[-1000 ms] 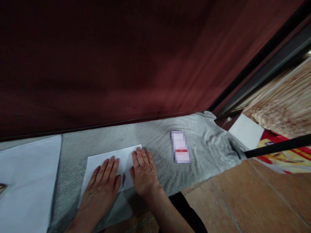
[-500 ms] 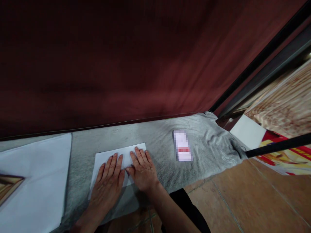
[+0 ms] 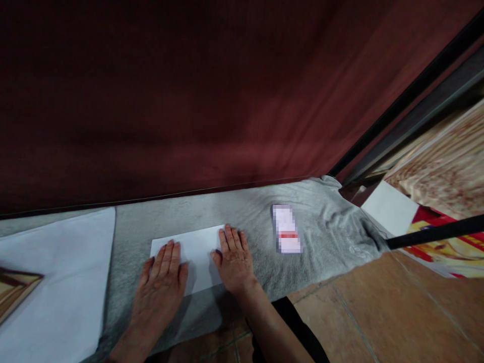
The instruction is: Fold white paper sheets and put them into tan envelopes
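A white sheet of paper (image 3: 200, 259) lies flat on the grey cloth, and both hands rest on it. My left hand (image 3: 161, 280) lies flat over the paper's left side, fingers stretched out and the thumb a little apart. On the right side, my right hand (image 3: 235, 259) covers that edge of the paper, palm down with its fingers slightly spread. A bare stretch of paper shows between the two hands. The paper's lower left corner is hidden under the left hand. Neither hand grips anything.
The grey cloth (image 3: 257, 212) covers a narrow surface against a dark red panel (image 3: 227, 101). A phone-shaped item (image 3: 287, 228), pixelated, lies to the right. Larger white sheets (image 3: 71, 282) are at left, with a wooden-looking piece (image 3: 17, 290) on them. A black bar (image 3: 434, 232) crosses at right.
My hands have moved apart across the paper: the right one slid right to the paper's edge, the left one shifted slightly left. The view has shifted a little.
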The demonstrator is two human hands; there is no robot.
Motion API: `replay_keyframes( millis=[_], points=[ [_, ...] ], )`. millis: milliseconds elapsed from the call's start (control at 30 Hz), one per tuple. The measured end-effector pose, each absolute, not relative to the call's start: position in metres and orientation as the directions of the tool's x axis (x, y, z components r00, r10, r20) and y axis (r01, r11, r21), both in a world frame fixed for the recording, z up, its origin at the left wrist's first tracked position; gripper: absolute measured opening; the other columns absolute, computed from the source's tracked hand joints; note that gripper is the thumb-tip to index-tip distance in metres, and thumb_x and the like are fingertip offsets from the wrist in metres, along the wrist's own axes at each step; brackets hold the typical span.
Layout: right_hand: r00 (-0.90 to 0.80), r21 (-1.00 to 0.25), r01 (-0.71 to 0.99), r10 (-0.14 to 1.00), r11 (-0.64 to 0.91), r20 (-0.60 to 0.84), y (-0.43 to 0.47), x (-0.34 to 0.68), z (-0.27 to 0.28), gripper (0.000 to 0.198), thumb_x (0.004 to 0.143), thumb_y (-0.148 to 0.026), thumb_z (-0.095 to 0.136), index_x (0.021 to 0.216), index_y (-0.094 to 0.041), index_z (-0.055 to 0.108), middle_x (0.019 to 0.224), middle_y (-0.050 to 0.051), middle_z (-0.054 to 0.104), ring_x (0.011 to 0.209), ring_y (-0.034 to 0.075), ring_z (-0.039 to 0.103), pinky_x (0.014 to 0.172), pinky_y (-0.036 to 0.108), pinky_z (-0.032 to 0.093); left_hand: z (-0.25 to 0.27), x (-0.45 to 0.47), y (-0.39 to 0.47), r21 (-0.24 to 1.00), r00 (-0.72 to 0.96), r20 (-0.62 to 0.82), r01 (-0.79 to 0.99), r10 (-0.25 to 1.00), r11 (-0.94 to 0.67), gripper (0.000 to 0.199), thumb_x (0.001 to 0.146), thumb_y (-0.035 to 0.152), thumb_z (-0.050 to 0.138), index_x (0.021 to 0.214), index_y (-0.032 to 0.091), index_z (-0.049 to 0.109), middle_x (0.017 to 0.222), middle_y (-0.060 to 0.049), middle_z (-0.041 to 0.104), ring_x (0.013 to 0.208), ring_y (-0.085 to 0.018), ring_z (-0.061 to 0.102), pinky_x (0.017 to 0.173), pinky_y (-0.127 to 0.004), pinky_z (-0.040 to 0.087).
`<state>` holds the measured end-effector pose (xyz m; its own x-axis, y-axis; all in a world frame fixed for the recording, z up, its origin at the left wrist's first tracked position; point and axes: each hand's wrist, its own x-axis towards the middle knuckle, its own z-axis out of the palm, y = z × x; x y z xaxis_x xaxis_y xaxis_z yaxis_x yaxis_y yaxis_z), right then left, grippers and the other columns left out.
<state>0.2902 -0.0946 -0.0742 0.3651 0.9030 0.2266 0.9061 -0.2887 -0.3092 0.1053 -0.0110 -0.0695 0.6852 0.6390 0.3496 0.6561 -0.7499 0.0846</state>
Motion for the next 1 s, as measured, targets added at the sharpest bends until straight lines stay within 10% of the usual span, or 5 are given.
replay_keyframes(
  millis=[1000],
  points=[
    [0.28,-0.174,0.956,0.916,-0.238,0.287,-0.103,0.3,-0.081,0.053,0.106,-0.037,0.039,0.154,-0.014,0.041,0.158,0.016,0.041,0.145,0.032,0.04,0.12,0.054,0.028,-0.068,0.118,-0.027,0.071,0.727,0.213,0.655,0.653,-0.753,0.056,0.102,0.037,0.039,0.152,0.012,0.042,0.161,-0.015,0.037,0.15,-0.03,0.034,0.123,-0.051,0.027]
  ],
)
